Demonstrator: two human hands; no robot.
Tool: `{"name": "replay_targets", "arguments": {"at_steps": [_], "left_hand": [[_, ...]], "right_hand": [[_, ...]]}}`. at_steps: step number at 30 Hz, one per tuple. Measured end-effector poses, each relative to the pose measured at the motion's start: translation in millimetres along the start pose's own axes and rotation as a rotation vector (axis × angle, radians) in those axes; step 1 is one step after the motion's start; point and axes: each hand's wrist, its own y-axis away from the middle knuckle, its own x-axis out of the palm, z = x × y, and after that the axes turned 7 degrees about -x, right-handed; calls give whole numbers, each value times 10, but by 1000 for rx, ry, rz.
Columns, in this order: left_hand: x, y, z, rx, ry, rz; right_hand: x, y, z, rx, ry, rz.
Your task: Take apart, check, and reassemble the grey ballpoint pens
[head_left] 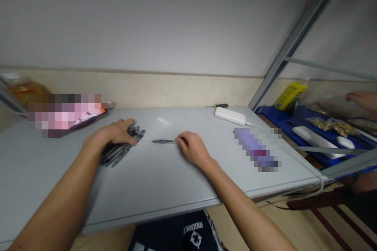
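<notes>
Left hand (119, 132) rests flat on a pile of dark pens (123, 150). Right hand (193, 148) pinches a single pen (164, 141), tip pointing toward 9 o'clock, on the grey table (165, 180).

Showing, at one o'clock on the grey table (165, 180), a white adapter (230, 115) lying flat, a screwdriver (216, 106) resting just behind it. Showing, at three o'clock, a blue tray (297, 119), a yellow packet (290, 95) leaning at its far edge, another person's hand (362, 100) hovering beyond.

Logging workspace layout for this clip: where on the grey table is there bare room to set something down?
Bare: the near strip of the table between the forearms, and the back middle between the pen pile under the left hand and the white adapter. Crowded: around the right hand holding the single pen.
</notes>
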Motion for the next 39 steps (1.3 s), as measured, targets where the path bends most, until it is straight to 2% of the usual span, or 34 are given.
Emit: {"name": "replay_targets", "arguments": {"at_steps": [5, 7, 9, 11, 14, 17, 19, 22, 24, 26, 28, 31, 33, 36, 38, 39], "left_hand": [[-14, 12, -4, -1, 6, -19], [5, 13, -40, 28, -1, -61], [49, 15, -123, 89, -7, -158], [121, 27, -257, 186, 11, -310], [269, 74, -522, 445, 61, -470], [424, 149, -790, 704, 80, -533], [500, 197, -941, 781, 28, -608], [553, 247, -1112, 795, -126, -719], [561, 264, -1194, 798, -217, -759], [565, 276, -1253, 793, -263, -783], [574, 287, -1294, 775, -261, -806], [593, 307, -1328, 724, -195, -827], [606, 318, -1334, 682, -150, -841], [623, 320, -1325, 722, -180, -890], [633, 310, -1316, 818, -237, -929], [640, 301, -1314, 868, -262, -945]], "right_hand": [[-6, 3, 0, -13, 0, -12], [-1, 8, 1, 26, 18, -17], [5, 10, 2, 127, 65, -12], [0, 7, -7, 251, 109, 3], [-55, -6, -60, 382, 92, 4], [-166, -4, -161, 462, -44, -30], [-252, 19, -228, 525, -209, -12], [-369, 81, -275, 619, -531, 81], [-431, 126, -253, 613, -630, 156], [-471, 165, -184, 529, -539, 219], [-477, 196, -74, 388, -264, 233], [-405, 218, 119, 210, 316, 119], [-329, 204, 204, 141, 437, 155], [-269, 134, 177, 271, 327, 172], [-295, 75, 68, 385, 64, 246], [-321, 49, 5, 410, -140, 355]]}}
